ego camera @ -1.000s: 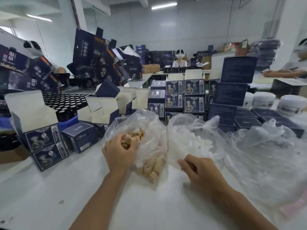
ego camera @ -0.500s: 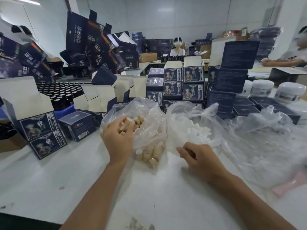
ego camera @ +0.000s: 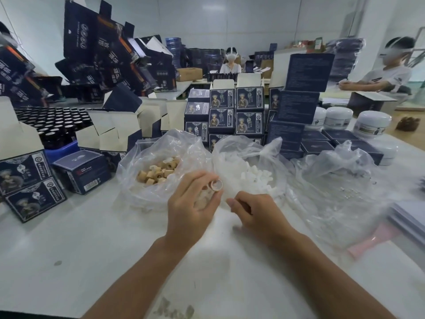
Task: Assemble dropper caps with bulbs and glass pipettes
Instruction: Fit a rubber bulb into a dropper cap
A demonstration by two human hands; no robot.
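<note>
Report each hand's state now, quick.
Left hand: pinching a tan dropper cap between thumb and fingers.
Right hand: fingers curled; whether it holds anything cannot be told.

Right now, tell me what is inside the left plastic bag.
The left plastic bag holds tan ring-shaped caps, heaped loosely. The bag's cloudy folds hide the lower layers, so how deep the heap goes cannot be seen.

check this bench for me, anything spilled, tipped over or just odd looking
Nothing is spilled: the tan caps and white bulbs sit inside their bags. The oddest thing is the pile of dark boxes at the back left, leaning at all angles. The left hand holds one cap.
</note>
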